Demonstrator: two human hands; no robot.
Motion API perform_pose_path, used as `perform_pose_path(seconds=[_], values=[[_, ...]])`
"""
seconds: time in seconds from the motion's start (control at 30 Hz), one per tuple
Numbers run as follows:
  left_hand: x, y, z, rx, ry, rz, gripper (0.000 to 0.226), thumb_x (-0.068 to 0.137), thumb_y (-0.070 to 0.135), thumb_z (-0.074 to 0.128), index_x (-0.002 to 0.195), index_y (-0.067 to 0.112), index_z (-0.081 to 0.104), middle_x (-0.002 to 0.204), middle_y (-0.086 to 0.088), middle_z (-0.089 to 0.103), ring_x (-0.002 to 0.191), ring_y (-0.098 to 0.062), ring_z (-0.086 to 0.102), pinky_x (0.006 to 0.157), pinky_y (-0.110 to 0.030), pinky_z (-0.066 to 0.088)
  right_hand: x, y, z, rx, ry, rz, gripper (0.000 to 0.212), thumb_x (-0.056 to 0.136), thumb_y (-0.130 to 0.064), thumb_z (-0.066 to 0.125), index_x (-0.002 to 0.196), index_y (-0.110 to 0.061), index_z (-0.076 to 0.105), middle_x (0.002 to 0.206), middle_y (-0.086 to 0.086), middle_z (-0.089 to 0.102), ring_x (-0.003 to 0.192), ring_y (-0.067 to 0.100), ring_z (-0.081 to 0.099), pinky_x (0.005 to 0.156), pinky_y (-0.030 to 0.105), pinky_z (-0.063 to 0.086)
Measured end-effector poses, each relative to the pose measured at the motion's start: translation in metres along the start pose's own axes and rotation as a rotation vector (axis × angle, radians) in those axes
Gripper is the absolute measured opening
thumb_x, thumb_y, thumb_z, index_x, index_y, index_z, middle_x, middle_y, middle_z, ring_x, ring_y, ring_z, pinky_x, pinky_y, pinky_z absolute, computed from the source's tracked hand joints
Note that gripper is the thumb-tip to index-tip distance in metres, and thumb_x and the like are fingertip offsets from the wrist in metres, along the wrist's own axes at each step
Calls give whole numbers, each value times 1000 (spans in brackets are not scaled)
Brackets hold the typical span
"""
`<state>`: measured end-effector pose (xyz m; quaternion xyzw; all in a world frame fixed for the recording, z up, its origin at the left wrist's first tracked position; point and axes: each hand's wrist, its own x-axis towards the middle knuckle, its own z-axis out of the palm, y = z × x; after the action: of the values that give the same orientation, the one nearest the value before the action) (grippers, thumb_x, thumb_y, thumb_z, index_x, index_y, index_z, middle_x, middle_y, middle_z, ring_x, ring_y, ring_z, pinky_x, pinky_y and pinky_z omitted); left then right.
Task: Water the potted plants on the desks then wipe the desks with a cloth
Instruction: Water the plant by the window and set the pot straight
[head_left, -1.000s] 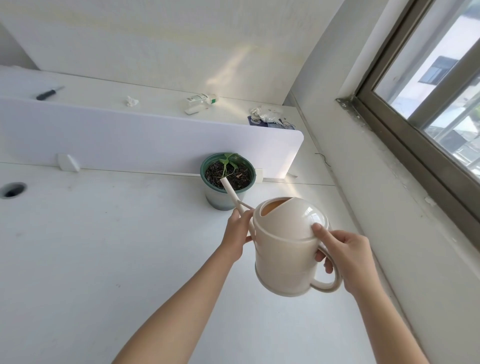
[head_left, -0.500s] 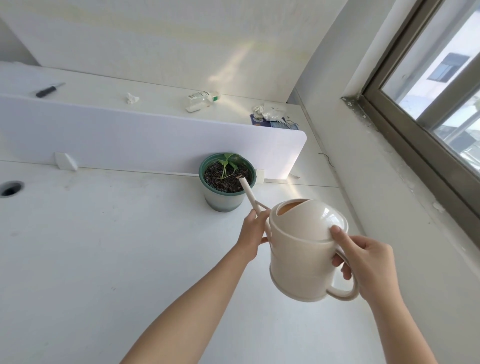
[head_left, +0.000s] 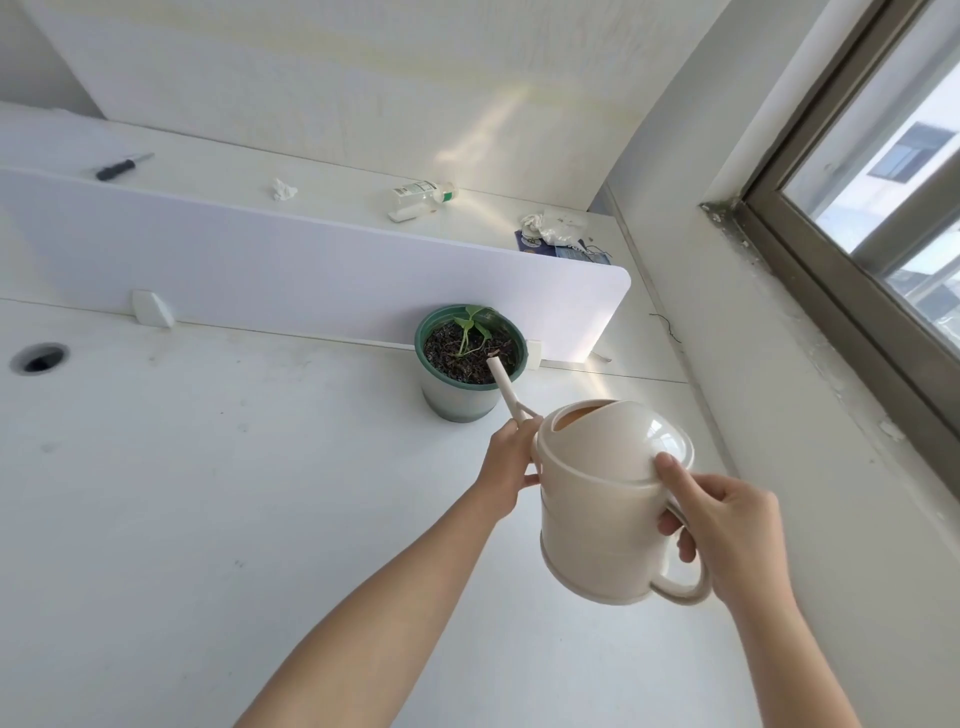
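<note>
watering can tipped toward the potted plant at the desk's back edge

the right hand (head_left: 727, 540) grips the handle of the cream watering can (head_left: 602, 499), thumb pressed on its lid; the left hand (head_left: 511, 462) is closed around the base of the spout (head_left: 501, 387), whose tip sits over the soil of the green pot (head_left: 457, 402). the pot stands against the white divider (head_left: 311, 280), near the desk (head_left: 208, 493) corner by the window (head_left: 883, 182). any water flow is too faint to tell.

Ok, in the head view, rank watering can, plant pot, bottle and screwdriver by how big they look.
1. Watering can, though it is nearest the camera.
2. Plant pot.
3. Bottle.
4. Screwdriver; it looks close to the bottle, so unsure.
</note>
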<state>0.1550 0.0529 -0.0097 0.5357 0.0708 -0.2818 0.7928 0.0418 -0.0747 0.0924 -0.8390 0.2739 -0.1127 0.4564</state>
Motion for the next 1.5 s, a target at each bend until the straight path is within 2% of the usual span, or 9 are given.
perform_pose_path(seconds=[0.13,0.2,0.33,0.6,0.83,1.03,1.23,1.37,1.5], values=[[-8,2,-19,-36,57,20,32,68,37,51,90,13,51,70,4,47,68,-13,45,56,-25,44,-5,-9,14,-7,-47,-22,50,80,-38,63,56,6,61,46,15,61,29,12,39,48,27,37],[-11,4,-28,-47,82,33,29,69,36,52,87,14,52,70,4,47,67,-13,45,55,-24,45,-8,-11,19,-11,-58,-41,50,80,-38,63,54,5,61,48,19,62,28,12,39,45,24,37],[-16,6,-38,-35,102,45,14,87,28,52,90,15,56,76,2,50,73,-14,49,57,-26,46,-14,-5,24,17,-63,-69,50,81,-37,62,55,6,60,39,4,58,28,10,41,37,12,33],[-33,-12,-36,68,79,71,12,87,25,45,80,18,53,88,-8,48,79,-18,50,55,-23,47,-32,28,19,77,-68,-34,43,82,-29,62,55,4,58,40,3,59,30,15,43,39,17,35],[-56,-43,-34,103,78,87,20,71,34,46,85,21,52,85,-8,46,85,-20,49,80,-35,51,-53,70,12,146,-50,65,50,90,-28,52,53,7,53,37,6,54,33,16,46,50,30,36],[-77,-55,-42,127,124,116,24,74,34,46,93,22,54,92,-6,51,93,-19,53,94,-42,46,-63,97,20,193,-71,122,48,92,-26,47,50,-4,44,36,2,47,35,15,47,54,32,36],[-92,-65,-57,73,232,173,17,95,17,41,100,27,54,100,-3,53,106,-20,52,97,-43,44,-72,103,32,219,-135,106,58,93,-22,47,37,-23,34,32,-7,36,33,10,40,49,26,30],[-104,-69,-68,37,292,200,19,95,15,40,106,24,53,101,-2,54,108,-19,51,98,-42,43,-76,102,40,231,-197,96,50,94,-18,46,46,-14,31,34,-10,30,32,5,35,40,12,28],[-114,-71,-76,5,335,225,21,95,14,39,110,21,52,98,-3,53,104,-17,52,96,-38,43,-79,98,46,234,-256,80,46,94,-16,46,51,-12,30,33,-11,27,32,4,32,37,12,28]])
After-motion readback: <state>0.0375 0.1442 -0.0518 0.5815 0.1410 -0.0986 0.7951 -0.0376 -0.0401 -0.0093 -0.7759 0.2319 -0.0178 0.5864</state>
